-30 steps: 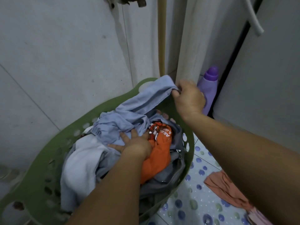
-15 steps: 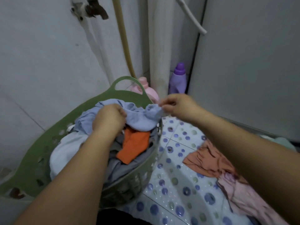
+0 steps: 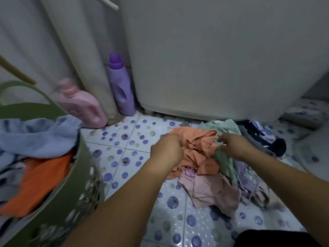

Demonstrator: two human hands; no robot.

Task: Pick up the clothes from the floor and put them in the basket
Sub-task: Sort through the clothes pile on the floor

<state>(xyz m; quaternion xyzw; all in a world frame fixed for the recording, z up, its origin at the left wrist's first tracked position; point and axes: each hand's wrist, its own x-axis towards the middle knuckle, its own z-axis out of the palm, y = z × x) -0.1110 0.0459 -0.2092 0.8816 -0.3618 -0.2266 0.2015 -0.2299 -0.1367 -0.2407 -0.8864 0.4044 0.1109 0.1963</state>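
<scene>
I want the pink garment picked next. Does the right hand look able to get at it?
Probably yes: the pink garment lies uncovered on the floor just below the right hand, which already touches the green cloth.

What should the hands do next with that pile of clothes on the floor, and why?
Probably lift the orange garment and carry it left to the green basket. Both hands are already on the pile: the left hand grips the orange cloth, and the right hand is at its edge beside the mint green cloth. The orange garment lies on top, so it should come away easily.
</scene>
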